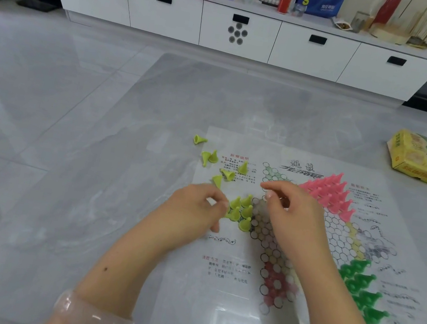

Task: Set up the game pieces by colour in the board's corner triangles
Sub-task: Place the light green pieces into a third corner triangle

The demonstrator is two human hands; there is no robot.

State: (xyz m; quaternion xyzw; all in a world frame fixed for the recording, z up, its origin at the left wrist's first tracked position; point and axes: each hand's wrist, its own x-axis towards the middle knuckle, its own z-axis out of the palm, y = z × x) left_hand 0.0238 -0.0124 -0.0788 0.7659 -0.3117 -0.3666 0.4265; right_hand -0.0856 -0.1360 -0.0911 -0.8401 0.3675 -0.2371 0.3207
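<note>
A paper game board (307, 234) with a star of circles lies on the grey table. Pink cone pieces (331, 191) fill its far triangle and green ones (362, 294) its right triangle. Several yellow-green cones (240, 211) stand in the left triangle, and more yellow-green cones (223, 163) lie loose beyond it. My left hand (196, 209) hovers at the left triangle, fingers curled against a standing yellow-green cone. My right hand (291, 214) is over the board's middle with thumb and forefinger pinched; what it holds, if anything, is hidden.
A yellow and green game box (422, 158) lies at the table's far right. A white low cabinet (240, 30) with bottles, a can and bags on top stands behind the table. A pale bangle (93, 317) is on my left wrist.
</note>
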